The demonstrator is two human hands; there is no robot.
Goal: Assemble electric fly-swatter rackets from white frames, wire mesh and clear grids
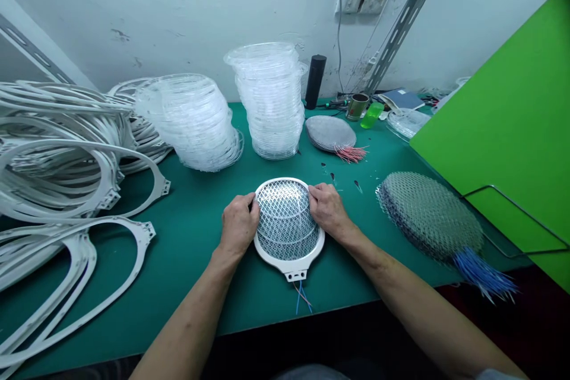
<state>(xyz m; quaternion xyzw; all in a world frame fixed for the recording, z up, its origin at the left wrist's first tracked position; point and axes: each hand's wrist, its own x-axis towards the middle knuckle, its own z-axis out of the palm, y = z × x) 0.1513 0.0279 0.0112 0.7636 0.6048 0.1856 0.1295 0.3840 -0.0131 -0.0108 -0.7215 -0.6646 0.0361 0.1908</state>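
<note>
Flat on the green table lies a white racket head (289, 225), an oval frame with metal mesh across it, like that of an electric fly swatter. Its short neck with small holes points toward me, and thin blue and red wires (303, 298) stick out below. My left hand (239, 221) grips the upper left rim, fingers curled and thumb on top. On the upper right rim my right hand (328, 208) pinches in the same way. What the fingers do beneath the rim is hidden.
White oval frames (80, 148) pile up at left. Two stacks of clear plastic rings (191, 122) (271, 101) stand behind. Mesh stacks with red wires (332, 132) and with blue wires (431, 214) lie at right, near a green panel (499, 124). A black cylinder (316, 82) and tin (357, 107) stand behind.
</note>
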